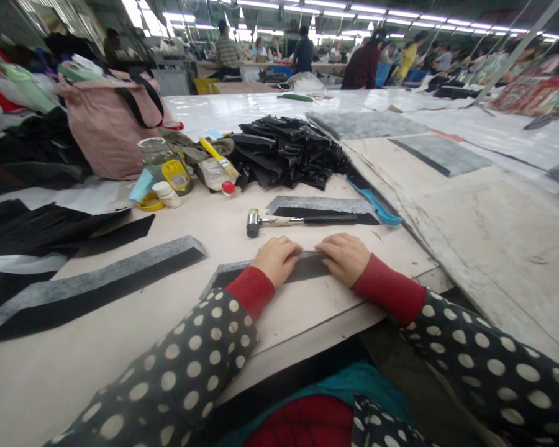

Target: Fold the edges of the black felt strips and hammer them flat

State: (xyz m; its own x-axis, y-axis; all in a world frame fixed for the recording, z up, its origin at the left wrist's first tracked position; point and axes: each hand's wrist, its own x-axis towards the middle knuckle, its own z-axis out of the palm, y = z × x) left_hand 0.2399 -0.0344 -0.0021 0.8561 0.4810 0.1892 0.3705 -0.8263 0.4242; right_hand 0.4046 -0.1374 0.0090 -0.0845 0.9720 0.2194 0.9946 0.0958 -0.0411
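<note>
**Near the bench edge, lower centre: bordered strip under two hands**

Lower centre of frame, on pale bench top: dark strip with grey felt border, lying flat. Long axis left to right across the frame, left end slightly lower, right end hidden beneath a hand.

Left hand: palm down, fingers bent and close together, pressed onto the strip.

Right hand: palm down, fingers together and pointing left, likewise pressed onto the strip, fingertips close to those of the other hand.

Just beyond the hands: hammer, head to the left, handle to the right, parallel to the strip.

Behind it: second bordered strip, same lie.

Lower left: longer bordered strip, rising toward the right.

Upper centre: heap of black cut pieces.

Left of heap:
- glass jar, yellow label, yellowish-green contents of unclear kind
- yellow-handled brush
- white bottle with red cap, on its side
- small white pot, closed

Upper left: pink bag, black straps, contents hidden.
</note>
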